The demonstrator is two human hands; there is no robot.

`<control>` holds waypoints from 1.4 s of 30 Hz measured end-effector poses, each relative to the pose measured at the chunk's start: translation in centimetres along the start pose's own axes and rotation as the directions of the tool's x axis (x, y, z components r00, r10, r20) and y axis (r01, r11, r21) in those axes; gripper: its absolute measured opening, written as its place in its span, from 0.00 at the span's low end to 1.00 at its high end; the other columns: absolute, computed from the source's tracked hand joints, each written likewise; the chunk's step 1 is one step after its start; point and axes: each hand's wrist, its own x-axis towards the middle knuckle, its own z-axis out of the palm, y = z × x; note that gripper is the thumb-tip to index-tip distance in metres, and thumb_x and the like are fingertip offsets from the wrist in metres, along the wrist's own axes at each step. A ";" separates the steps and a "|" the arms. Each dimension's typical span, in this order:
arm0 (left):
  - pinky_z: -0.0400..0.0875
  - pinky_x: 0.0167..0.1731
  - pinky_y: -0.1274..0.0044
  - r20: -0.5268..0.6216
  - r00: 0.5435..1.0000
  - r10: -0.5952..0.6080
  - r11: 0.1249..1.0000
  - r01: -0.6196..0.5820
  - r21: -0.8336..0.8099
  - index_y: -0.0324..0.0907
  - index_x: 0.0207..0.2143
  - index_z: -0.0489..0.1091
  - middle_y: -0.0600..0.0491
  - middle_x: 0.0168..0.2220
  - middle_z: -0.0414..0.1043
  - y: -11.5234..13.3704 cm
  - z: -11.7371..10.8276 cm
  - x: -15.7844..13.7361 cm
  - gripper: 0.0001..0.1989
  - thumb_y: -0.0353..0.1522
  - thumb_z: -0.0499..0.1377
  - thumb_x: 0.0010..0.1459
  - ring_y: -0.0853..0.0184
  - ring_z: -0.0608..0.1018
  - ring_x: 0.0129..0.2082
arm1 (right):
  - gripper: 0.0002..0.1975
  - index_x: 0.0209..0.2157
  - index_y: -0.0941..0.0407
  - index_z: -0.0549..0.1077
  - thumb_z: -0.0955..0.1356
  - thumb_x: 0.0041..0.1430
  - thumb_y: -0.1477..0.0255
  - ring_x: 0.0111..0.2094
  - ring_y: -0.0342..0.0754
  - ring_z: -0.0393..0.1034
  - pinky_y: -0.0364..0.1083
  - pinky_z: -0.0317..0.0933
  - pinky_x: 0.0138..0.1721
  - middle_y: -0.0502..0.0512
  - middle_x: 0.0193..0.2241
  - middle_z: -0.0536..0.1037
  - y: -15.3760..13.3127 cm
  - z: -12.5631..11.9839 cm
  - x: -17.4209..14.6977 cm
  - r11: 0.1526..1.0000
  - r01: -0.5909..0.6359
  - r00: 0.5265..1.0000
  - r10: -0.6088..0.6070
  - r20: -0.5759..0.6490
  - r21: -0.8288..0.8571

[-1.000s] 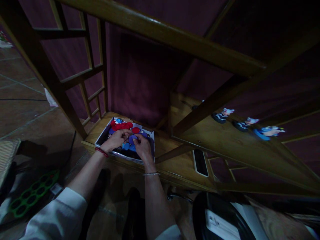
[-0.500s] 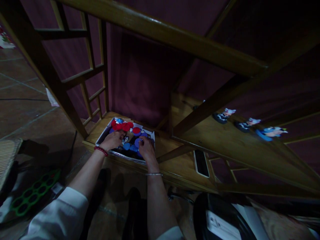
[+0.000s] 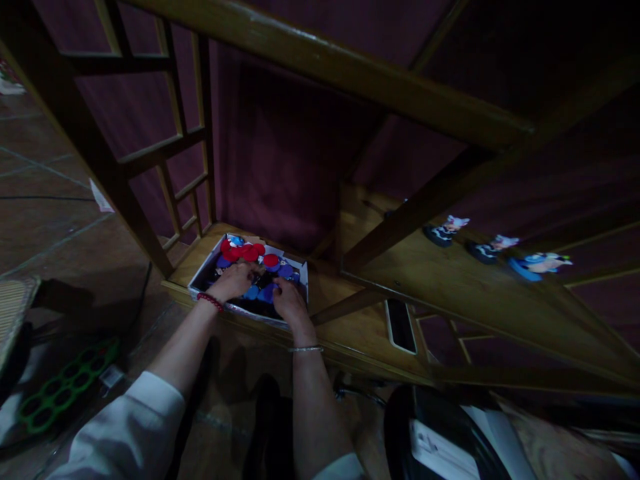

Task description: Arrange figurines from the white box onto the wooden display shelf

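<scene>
A white open box [image 3: 199,280] sits on the low wooden shelf, filled with small figurines on round bases. Red bases [image 3: 249,253] cluster along its back, and blue-purple bases [image 3: 268,293] lie in the middle and right. My left hand [image 3: 234,281], with a red bead bracelet, reaches into the middle with its fingers bent together; what they hold is too dark to make out. On the right side of the box, my right hand [image 3: 291,303] has its fingers apart, its fingertips close to the blue-purple bases. A thin bangle circles its wrist.
Several figurines stand on a higher shelf [image 3: 360,233] to the right, including one on a blue base [image 3: 525,268]. A phone [image 3: 401,326] lies on the low shelf. Wooden beams [image 3: 330,63] cross above. A green tray with round holes [image 3: 63,393] is at lower left.
My left hand has moved slightly right and further over the figurines. My right fingers have loosened from the blue-purple base they were touching and shifted a little left.
</scene>
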 end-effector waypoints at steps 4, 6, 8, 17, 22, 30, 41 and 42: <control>0.65 0.39 0.80 0.012 1.000 0.002 1.000 -0.002 -0.029 0.44 0.46 0.67 0.50 0.41 0.73 -0.4 0.5 0.4 0.20 0.25 0.48 0.51 0.66 0.74 0.41 | 0.17 0.47 0.56 0.68 0.60 0.55 0.75 0.46 0.46 0.65 0.43 0.56 0.47 0.57 0.45 0.72 -0.2 -0.2 -0.1 1.000 0.011 1.000 -0.011 0.020 0.000; 0.64 0.41 0.80 -0.001 1.000 -0.001 0.999 0.001 -0.034 0.43 0.45 0.68 0.50 0.42 0.73 -0.5 0.6 0.4 0.19 0.25 0.47 0.51 0.67 0.73 0.43 | 0.17 0.47 0.56 0.67 0.60 0.55 0.75 0.46 0.46 0.66 0.43 0.57 0.46 0.57 0.44 0.72 -0.3 -0.3 -0.2 1.000 0.024 0.999 -0.024 0.034 0.007; 0.64 0.42 0.81 -0.009 1.000 0.014 0.999 -0.014 -0.031 0.42 0.44 0.69 0.50 0.44 0.72 -0.4 0.6 0.4 0.18 0.26 0.47 0.52 0.67 0.72 0.44 | 0.18 0.47 0.55 0.67 0.60 0.55 0.75 0.46 0.46 0.66 0.43 0.57 0.47 0.56 0.45 0.72 -0.5 -0.3 -0.3 0.999 0.055 0.997 -0.055 0.052 0.003; 0.62 0.46 0.79 -0.018 1.000 0.021 1.000 -0.020 0.024 0.44 0.45 0.68 0.51 0.45 0.70 0.8 -0.1 -0.2 0.17 0.29 0.49 0.53 0.66 0.71 0.46 | 0.18 0.47 0.57 0.67 0.61 0.53 0.78 0.44 0.45 0.68 0.42 0.59 0.45 0.56 0.42 0.74 -0.4 0.0 -0.1 0.981 0.163 0.986 -0.167 0.030 0.105; 0.60 0.48 0.77 -0.065 0.996 0.065 0.997 -0.062 0.055 0.42 0.46 0.67 0.50 0.46 0.69 0.7 0.1 -0.2 0.18 0.29 0.50 0.53 0.66 0.70 0.47 | 0.17 0.46 0.56 0.68 0.60 0.53 0.78 0.44 0.44 0.67 0.43 0.57 0.47 0.54 0.43 0.73 -0.1 0.4 0.7 0.979 0.135 0.990 -0.127 -0.059 0.151; 0.57 0.52 0.76 -0.071 0.990 0.125 0.991 -0.121 0.057 0.42 0.46 0.67 0.51 0.48 0.68 0.6 0.0 -0.5 0.18 0.29 0.50 0.52 0.65 0.66 0.51 | 0.18 0.46 0.58 0.68 0.60 0.53 0.77 0.50 0.48 0.59 0.46 0.50 0.53 0.58 0.46 0.69 0.7 0.1 1.9 0.997 0.007 0.934 0.020 -0.357 0.074; 0.56 0.53 0.76 -0.065 0.990 0.128 0.991 -0.126 0.042 0.43 0.45 0.68 0.51 0.49 0.68 0.5 -0.2 -0.6 0.17 0.29 0.50 0.53 0.65 0.66 0.52 | 0.22 0.51 0.59 0.64 0.62 0.52 0.74 0.55 0.52 0.53 0.51 0.43 0.56 0.60 0.52 0.64 0.2 0.6 2.0 0.999 0.014 0.971 -0.026 -0.238 -0.052; 0.56 0.52 0.76 -0.061 0.991 0.120 0.992 -0.117 0.051 0.43 0.45 0.68 0.51 0.49 0.68 0.5 -0.2 -0.6 0.17 0.29 0.50 0.53 0.65 0.66 0.52 | 0.21 0.50 0.60 0.65 0.62 0.53 0.74 0.54 0.51 0.53 0.50 0.43 0.56 0.61 0.51 0.65 0.1 0.6 2.0 0.998 0.012 0.975 -0.025 -0.219 -0.062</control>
